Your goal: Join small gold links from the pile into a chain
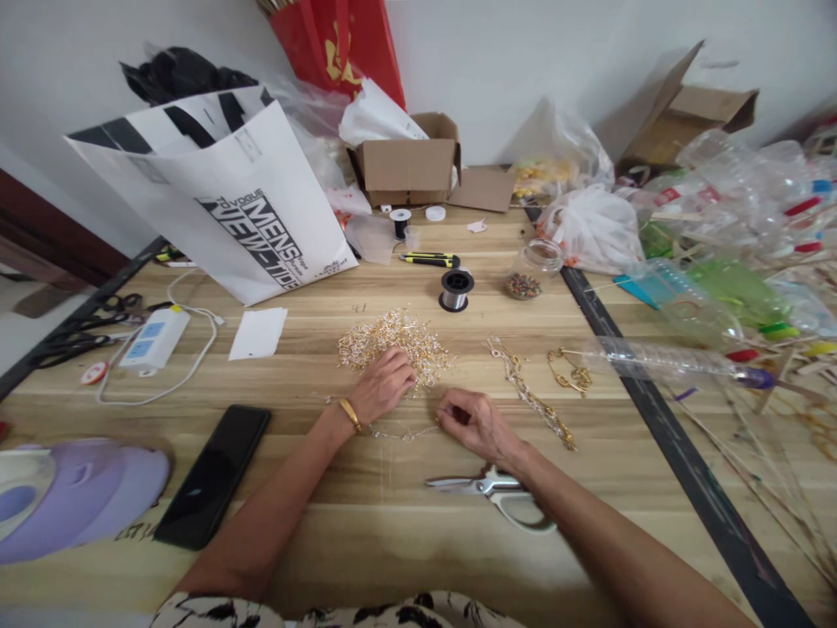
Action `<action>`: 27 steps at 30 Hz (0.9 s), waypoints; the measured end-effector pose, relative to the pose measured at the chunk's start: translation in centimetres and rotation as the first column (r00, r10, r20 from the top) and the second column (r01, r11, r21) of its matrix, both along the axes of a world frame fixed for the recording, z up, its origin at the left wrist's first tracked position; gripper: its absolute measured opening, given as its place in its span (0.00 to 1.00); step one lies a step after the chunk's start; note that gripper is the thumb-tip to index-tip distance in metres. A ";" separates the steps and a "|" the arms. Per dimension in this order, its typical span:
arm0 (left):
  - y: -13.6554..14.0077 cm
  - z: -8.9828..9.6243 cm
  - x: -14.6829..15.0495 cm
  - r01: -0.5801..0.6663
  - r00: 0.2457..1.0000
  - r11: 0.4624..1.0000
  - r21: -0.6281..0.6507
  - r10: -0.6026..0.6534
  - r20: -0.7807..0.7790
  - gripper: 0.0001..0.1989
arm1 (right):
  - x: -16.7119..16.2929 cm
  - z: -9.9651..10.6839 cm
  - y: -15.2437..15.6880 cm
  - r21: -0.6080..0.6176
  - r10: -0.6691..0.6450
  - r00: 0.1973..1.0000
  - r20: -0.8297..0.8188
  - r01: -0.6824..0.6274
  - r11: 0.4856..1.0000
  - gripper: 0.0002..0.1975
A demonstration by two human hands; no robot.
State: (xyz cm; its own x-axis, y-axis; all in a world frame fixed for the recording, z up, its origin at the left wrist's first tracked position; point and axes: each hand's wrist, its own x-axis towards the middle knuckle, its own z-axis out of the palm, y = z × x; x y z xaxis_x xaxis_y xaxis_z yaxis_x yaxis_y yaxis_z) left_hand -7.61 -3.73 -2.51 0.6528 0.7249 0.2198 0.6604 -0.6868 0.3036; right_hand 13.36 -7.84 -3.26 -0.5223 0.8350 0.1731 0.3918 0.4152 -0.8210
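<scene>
My left hand, with a gold bangle at the wrist, reaches into the near edge of a pile of small gold and silver beads. Its fingers are pinched together, and whatever is between them is too small to make out. A thin beaded chain runs along the wood between the two hands. Its right end meets the closed fingertips of my right hand. White-handled scissors lie under the right forearm, blades pointing left. Finished-looking strands rest to the right of that hand.
A wire spool, a yellow-black utility knife and a jar of beads stand beyond the pile. At left are a phone, a power strip and a white paper bag. Plastic bottles crowd the right.
</scene>
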 end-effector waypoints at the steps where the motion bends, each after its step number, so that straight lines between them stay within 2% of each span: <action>1: -0.1 0.1 0.0 -0.008 1.000 1.000 -0.004 0.008 0.022 0.07 | 0.0 0.0 0.0 0.000 0.001 1.000 -0.007 -0.001 1.000 0.06; 9: -0.7 0.8 0.4 -0.107 0.956 0.993 -0.042 0.114 0.271 0.05 | 0.0 -0.1 0.1 -0.008 -0.008 1.000 -0.028 0.008 1.000 0.06; 13: -1.3 0.9 1.1 -0.132 0.911 0.971 -0.201 0.199 0.361 0.04 | 0.1 -0.1 0.1 -0.043 -0.021 0.999 -0.042 0.020 0.999 0.06; 16: -1.6 0.9 1.4 -0.120 0.882 0.913 -0.391 0.279 0.380 0.03 | 0.1 0.0 0.1 -0.062 -0.027 0.998 -0.051 0.024 0.998 0.06; 20: -1.9 0.9 1.6 -0.071 0.852 0.789 -0.610 0.366 0.374 0.03 | 0.1 0.1 0.1 -0.073 -0.036 0.998 -0.058 0.032 0.997 0.06; 23: -2.0 1.0 1.6 -0.050 0.848 0.738 -0.673 0.387 0.361 0.04 | 0.1 0.1 0.1 -0.074 -0.047 0.997 -0.066 0.042 0.996 0.06; 27: -2.0 1.1 1.7 -0.036 0.847 0.703 -0.710 0.398 0.352 0.05 | 0.2 0.1 0.0 -0.071 -0.048 0.996 -0.081 0.043 0.997 0.05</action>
State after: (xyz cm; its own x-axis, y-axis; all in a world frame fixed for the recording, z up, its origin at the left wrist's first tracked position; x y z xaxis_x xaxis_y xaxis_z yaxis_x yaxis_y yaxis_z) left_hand -5.90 -5.75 -1.44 0.4107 0.8991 -0.1513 0.4230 -0.0410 0.9052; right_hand 13.52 -7.79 -3.18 -0.4697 0.8691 0.1552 0.3387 0.3397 -0.8774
